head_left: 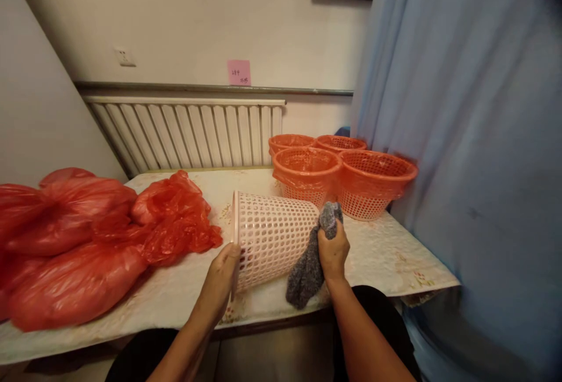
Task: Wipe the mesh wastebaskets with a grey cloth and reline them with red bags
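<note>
A pale pink perforated plastic wastebasket (274, 235) is tipped on its side above the table, its mouth facing left and its base facing right. My left hand (225, 265) grips it by the rim, thumb on the outside; the other fingers are hidden behind. In my right hand (333, 250) is a bunched grey cloth (305, 276), pressed to the base end of the wastebasket. Part of the cloth hangs down below the fist, and a bit sticks out above it.
Several wastebaskets lined with red bags, among them a front one (364, 203), stand at the table's back right. Tied red plastic bags (79, 241) cover the left side. A radiator (188, 133) is behind the table (421, 259); a blue curtain (474, 136) hangs at right.
</note>
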`<state>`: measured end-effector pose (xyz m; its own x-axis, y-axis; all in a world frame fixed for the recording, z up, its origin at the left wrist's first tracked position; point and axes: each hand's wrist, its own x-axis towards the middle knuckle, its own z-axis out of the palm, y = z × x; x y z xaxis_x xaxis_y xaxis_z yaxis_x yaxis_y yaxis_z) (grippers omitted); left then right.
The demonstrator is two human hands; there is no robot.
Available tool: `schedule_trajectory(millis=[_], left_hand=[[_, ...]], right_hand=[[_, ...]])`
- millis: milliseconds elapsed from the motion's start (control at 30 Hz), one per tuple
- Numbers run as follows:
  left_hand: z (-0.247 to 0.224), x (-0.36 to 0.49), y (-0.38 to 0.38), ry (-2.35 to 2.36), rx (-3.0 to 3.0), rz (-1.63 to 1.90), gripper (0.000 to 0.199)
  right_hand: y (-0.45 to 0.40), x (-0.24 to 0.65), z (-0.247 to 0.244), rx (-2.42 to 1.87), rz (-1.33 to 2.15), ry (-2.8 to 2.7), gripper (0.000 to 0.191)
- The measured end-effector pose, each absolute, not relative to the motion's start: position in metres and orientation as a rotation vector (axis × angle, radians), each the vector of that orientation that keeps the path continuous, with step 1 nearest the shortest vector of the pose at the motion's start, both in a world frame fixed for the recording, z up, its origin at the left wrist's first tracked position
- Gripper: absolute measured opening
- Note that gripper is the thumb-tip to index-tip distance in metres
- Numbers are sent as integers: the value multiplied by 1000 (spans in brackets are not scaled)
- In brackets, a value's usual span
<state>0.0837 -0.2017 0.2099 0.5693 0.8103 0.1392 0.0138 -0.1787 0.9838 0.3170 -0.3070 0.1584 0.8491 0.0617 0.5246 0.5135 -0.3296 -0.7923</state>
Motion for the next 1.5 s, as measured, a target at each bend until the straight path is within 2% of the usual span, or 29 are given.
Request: schedule_trajectory(millis=[200,333,533,633,767,933,1033,1133,1333,1400,1500], left_hand=[[166,65,-202,696,1806,762,43],[157,60,-202,622,1826,682,43],[180,73,-214,588,1765,730,39],[188,73,-219,647,1689,819,34],[192,70,-219,712,1655,839,34],[190,72,-218,701,1666,833,33],[190,74,-219,701,1684,833,32],[192,76,-219,684,1682,843,35],[205,78,-221,752,1582,867,38],[210,78,-219,766,1567,872,39],[218,80,-211,775,1592,903,40]], right_hand=[[-301,323,155,-1870,-424,-374,51],[-294,303,153,-1817,-441,-487,49],[-296,216,145,-1552,-515,-1301,48],[-298,185,144,-1464,-504,-1536,50],[-294,211,151,-1577,-520,-1370,44],[-296,298,155,-1810,-491,-645,47],[-298,314,155,-1859,-473,-464,48],[-297,284,153,-1787,-513,-691,47],[-297,194,149,-1503,-568,-1528,49],[-297,196,151,-1496,-585,-1530,48],[-298,234,155,-1616,-587,-1251,47]])
